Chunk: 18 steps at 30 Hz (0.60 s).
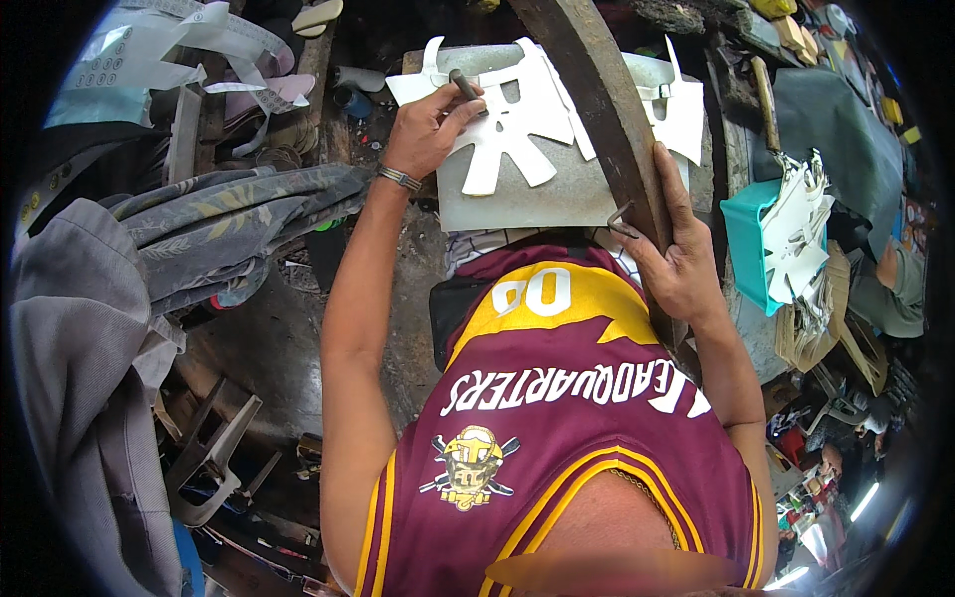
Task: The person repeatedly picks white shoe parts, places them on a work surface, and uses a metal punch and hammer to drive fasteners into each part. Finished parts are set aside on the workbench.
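Note:
My left hand [435, 127] pinches a short dark cylindrical punch [464, 84] upright over a white cut-out piece [509, 149] with fan-like strips and slots. That piece lies on a grey board [557, 204] by my lap. A second white cut-out [680, 117] with a small buckle lies at the board's right, partly hidden. My right hand [684, 264] is closed around a long dark wooden bar [612, 95], which crosses over the board. Its index finger lies along the bar's side. A thin bent metal piece [623, 219] shows by the thumb; its attachment is unclear.
A turquoise bin [748, 234] at the right holds several white cut-outs [799, 234]. Grey cloth [80, 368] and a patterned garment [234, 224] hang at the left. White strip offcuts [214, 45] lie at the far left. A wooden-handled tool [765, 104] rests at the far right.

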Tool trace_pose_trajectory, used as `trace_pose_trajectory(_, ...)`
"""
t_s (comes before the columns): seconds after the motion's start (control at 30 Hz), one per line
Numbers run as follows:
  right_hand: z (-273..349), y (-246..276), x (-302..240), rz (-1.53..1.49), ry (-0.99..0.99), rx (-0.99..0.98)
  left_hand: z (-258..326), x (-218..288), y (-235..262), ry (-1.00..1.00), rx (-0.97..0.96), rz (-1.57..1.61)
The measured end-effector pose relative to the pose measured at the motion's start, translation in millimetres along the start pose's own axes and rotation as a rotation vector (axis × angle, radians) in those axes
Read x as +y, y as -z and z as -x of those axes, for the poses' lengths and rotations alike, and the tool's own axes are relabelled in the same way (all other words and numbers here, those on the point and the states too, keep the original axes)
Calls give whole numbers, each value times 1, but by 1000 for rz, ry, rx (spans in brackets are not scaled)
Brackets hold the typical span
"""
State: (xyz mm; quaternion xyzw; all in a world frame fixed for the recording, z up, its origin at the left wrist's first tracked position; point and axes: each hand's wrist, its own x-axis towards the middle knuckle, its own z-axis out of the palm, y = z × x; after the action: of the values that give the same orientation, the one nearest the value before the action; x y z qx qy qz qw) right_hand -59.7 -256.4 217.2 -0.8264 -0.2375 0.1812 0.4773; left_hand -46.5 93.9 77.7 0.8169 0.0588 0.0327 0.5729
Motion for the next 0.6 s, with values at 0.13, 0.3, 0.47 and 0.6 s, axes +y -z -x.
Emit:
trace_pose_trajectory(0.13, 1, -2, 1, 5, 10, 0, -2, 0, -1, -52, 11, -51)
trace_pose_trajectory(0.3, 3, -2, 1, -87, -79, -26, -3, 2, -1, -79, -4, -79)
trace_pose_trajectory(0.47, 2, -5, -4, -85, -88, -42, -2, 1, -1, -78, -8, -93)
trace_pose_trajectory(0.6, 1, -8, -3, -20, -37, -21, -3, 0, -1, -100, -12, -142)
